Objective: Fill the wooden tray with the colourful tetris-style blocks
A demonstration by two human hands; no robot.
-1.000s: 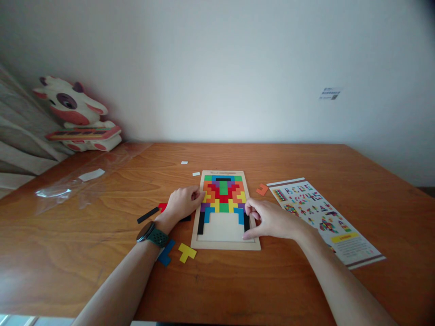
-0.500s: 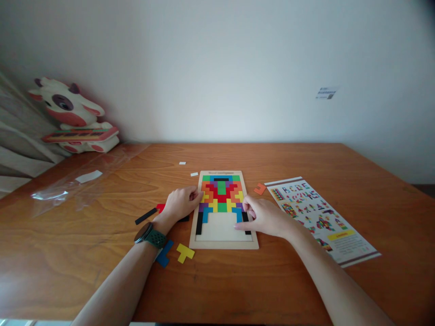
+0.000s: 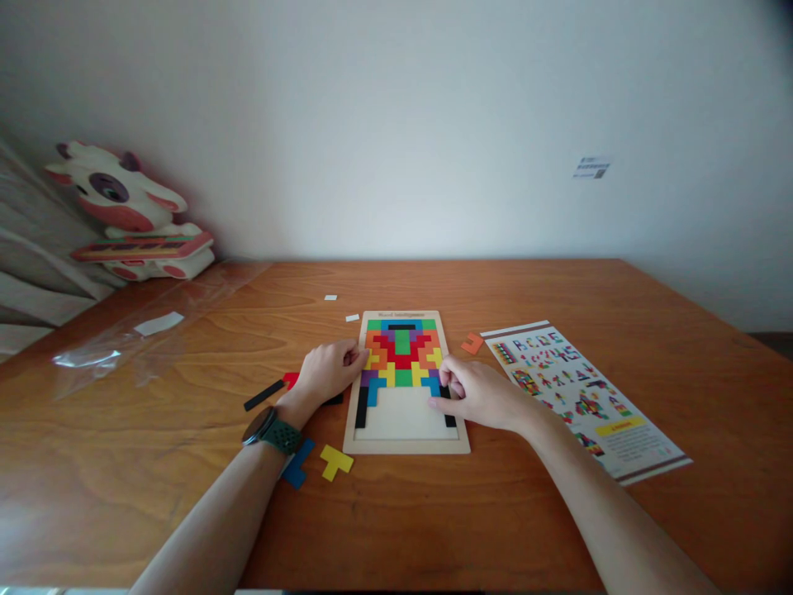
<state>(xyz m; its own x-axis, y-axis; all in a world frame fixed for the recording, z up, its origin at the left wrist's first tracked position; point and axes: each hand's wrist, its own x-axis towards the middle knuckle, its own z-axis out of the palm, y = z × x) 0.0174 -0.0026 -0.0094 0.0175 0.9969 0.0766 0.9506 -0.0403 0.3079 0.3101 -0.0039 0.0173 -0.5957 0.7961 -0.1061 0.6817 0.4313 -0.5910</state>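
Note:
A wooden puzzle board (image 3: 406, 448) lies flat on the table, its upper part filled with coloured block pieces and its lower middle bare. At the board's left edge, my left hand (image 3: 328, 369) curls its fingers and grips the rim. My right hand (image 3: 480, 392) reaches over the right edge. Its thumb stretches out to the lower end of a blue piece (image 3: 429, 384), with the other fingers bent near a black piece (image 3: 449, 420); a gap shows between thumb and fingers. By my left wrist lie loose pieces: a yellow one (image 3: 336, 462), a blue one (image 3: 299, 464) and a black bar (image 3: 263, 395).
An orange piece (image 3: 472, 343) sits right of the board, beside a printed pattern sheet (image 3: 582, 397) partly under my right forearm. Clear plastic wrapping (image 3: 154, 339) and a cow-shaped toy keyboard (image 3: 140, 215) occupy the left. A small white paper (image 3: 353, 317) lies behind the board.
The view has shifted very slightly. My right thumb has drawn in a little at the blue piece; my left hand stays at the board's rim.

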